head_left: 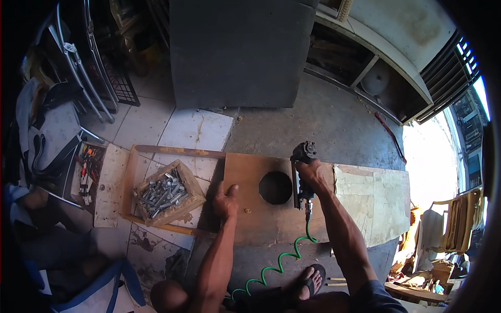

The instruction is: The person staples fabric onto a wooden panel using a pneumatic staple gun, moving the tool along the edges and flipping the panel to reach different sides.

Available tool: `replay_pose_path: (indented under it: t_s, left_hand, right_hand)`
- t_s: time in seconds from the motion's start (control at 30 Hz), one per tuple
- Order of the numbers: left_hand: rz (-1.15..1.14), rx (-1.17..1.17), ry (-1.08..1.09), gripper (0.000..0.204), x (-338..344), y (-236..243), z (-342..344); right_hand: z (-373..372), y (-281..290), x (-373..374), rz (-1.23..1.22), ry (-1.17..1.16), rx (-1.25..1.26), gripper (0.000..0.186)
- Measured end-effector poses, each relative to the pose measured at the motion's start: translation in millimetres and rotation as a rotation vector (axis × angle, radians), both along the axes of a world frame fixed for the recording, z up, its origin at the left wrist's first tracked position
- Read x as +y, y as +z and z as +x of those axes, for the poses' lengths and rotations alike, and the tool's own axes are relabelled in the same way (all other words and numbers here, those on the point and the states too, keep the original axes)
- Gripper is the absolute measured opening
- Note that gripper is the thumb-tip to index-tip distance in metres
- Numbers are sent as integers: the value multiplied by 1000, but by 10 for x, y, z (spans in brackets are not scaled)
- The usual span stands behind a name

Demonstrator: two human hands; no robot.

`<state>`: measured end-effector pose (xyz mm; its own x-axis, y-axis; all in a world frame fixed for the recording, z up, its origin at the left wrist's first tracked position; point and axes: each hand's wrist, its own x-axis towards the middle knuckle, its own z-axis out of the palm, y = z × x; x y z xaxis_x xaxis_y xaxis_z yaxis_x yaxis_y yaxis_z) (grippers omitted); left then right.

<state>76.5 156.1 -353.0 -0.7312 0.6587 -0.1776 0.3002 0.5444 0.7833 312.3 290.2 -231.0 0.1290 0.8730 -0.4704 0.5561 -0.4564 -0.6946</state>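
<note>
One black tool (304, 153) within right fingers (302, 169)

A dark block (237, 52) stands near an open cabinet (366, 71) (dim inside).

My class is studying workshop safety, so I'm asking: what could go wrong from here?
The black tool in the right hand could slip on the board and hurt the bare left hand at its edge. The coiled green hose might snag near the sandalled foot, whose bare toes could be hurt if something drops.
</note>
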Motion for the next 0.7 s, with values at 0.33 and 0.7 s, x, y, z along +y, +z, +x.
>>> replay_pose_path:
  t_s: [0.33, 0.7]
  left_hand:
    - [-3, 3, -10, 61, -1, -7, -39]
    - [119, -105, -163, 52, -33, -200, -324]
  right_hand:
    - [243, -106, 27, 4, 7, -87, 38]
    - [574, -172, -238, 90, -18, 58, 29]
